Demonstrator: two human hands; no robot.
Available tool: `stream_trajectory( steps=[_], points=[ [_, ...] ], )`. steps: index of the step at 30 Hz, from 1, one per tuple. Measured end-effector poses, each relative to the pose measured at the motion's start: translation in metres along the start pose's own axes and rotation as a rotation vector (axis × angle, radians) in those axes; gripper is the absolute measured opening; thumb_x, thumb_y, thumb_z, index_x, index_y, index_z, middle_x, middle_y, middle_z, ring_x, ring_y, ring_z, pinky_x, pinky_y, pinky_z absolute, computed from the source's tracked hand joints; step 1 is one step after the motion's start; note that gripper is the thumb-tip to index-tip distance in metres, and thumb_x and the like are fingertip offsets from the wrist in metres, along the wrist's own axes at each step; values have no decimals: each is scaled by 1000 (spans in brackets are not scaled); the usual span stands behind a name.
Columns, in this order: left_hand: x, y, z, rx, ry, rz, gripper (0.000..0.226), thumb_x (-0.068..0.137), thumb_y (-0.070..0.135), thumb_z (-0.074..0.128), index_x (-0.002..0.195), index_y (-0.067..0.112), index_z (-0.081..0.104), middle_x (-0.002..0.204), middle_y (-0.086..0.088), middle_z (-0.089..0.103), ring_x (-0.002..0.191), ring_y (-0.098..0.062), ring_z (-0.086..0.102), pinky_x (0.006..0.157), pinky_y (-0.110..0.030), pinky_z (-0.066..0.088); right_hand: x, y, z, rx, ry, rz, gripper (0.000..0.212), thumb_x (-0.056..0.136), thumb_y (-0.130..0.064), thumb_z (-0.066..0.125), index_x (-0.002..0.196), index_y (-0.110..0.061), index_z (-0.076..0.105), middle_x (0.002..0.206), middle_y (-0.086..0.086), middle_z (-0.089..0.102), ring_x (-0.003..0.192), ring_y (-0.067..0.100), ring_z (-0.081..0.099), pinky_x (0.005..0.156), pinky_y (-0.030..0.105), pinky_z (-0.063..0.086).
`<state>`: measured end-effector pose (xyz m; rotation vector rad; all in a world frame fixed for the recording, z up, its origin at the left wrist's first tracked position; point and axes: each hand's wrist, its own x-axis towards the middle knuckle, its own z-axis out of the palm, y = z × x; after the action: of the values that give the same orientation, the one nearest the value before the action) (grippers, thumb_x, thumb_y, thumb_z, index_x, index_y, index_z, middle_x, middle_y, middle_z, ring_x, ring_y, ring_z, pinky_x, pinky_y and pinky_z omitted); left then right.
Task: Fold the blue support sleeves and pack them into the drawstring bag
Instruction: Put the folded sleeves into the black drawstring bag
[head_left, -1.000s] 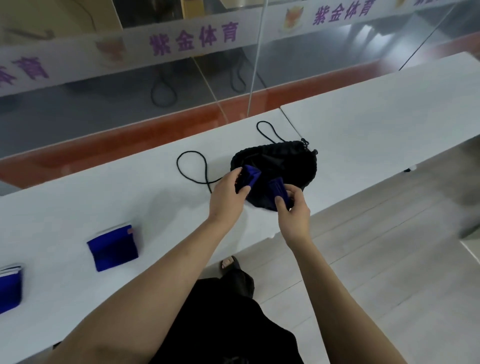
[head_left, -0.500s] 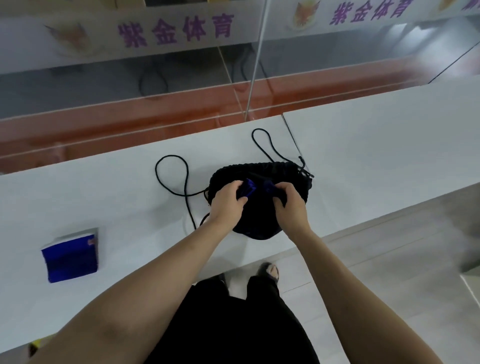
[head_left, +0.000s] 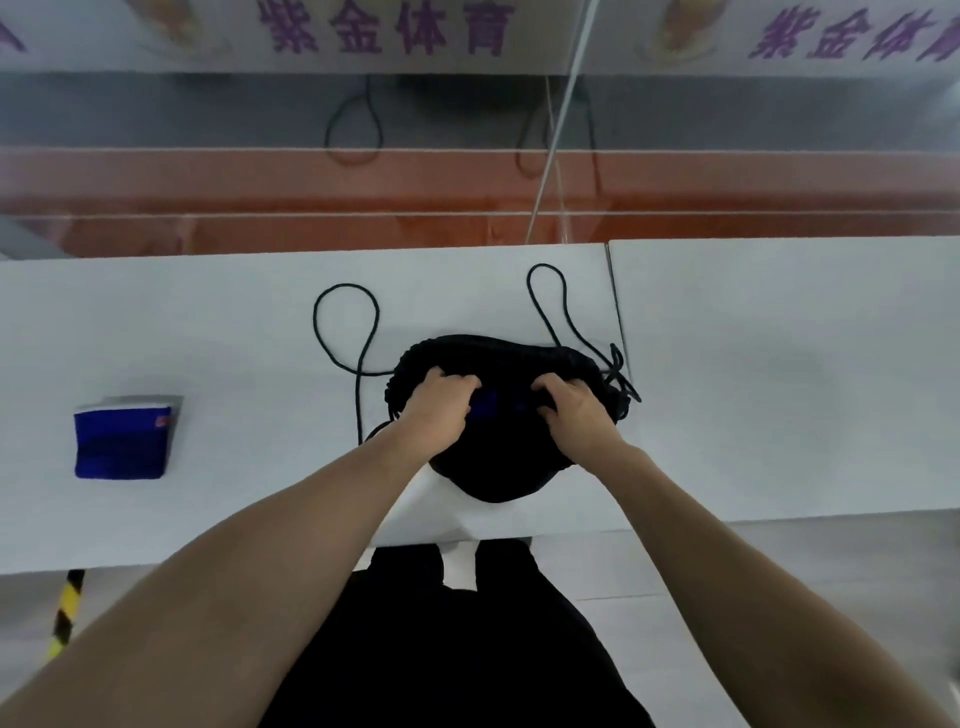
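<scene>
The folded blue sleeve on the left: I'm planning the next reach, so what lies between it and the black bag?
Head view: bare white table, then the bag's black cord beside the drawstring bag; nothing near the folded sleeve.

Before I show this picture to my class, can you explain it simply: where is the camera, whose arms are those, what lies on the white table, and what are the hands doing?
There is no machine here. The camera sits on a person's head, looking down at their own bare arms. On the white table lies a black drawstring bag, its cords looped beyond it. The left hand and right hand are at its mouth, pressing a blue support sleeve inside; only a little blue shows between them. Another folded blue sleeve waits far to the left.
</scene>
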<state>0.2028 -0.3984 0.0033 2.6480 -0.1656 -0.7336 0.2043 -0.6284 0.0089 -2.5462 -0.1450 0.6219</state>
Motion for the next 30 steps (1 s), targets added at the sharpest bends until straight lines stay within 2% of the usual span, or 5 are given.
stream_trajectory(
  steps=[8, 13, 18, 22, 30],
  points=[
    [15, 15, 9, 42, 33, 15, 41, 96, 17, 52, 135, 25, 63, 133, -5, 59, 124, -32, 53, 101, -50, 50, 25, 21, 13, -90, -86, -141, 38, 99, -13, 59, 137, -15, 62, 131, 12, 64, 124, 34, 55, 106, 43, 44],
    [9, 27, 17, -2, 91, -110, 21, 88, 20, 53, 104, 27, 63, 93, 1, 66, 90, -23, 65, 77, -37, 54, 27, 26, 17, -171, -17, -215, 43, 95, -13, 61, 138, -16, 63, 130, 14, 63, 122, 40, 53, 106, 51, 45],
    [-2, 36, 18, 9, 181, -115, 27, 95, 17, 55, 122, 19, 61, 116, -7, 61, 113, -29, 54, 87, -48, 54, 16, 22, 13, -164, 62, -255, 41, 93, -17, 67, 133, -10, 62, 128, 16, 61, 121, 39, 54, 104, 52, 48],
    [-21, 42, 16, 14, 279, -116, 35, 99, 19, 56, 134, 15, 57, 129, -7, 54, 120, -29, 50, 98, -46, 50, -3, 10, 10, -136, 180, -329, 36, 92, -14, 65, 127, -8, 65, 120, 13, 64, 110, 36, 59, 93, 50, 53],
    [-99, 16, -7, 79, 540, -83, 38, 101, 24, 52, 137, 13, 55, 137, -6, 55, 125, -28, 52, 101, -43, 46, -37, -62, 27, -107, 332, -408, 32, 96, -14, 61, 127, -6, 64, 124, 12, 64, 116, 32, 59, 104, 44, 50]
  ],
)
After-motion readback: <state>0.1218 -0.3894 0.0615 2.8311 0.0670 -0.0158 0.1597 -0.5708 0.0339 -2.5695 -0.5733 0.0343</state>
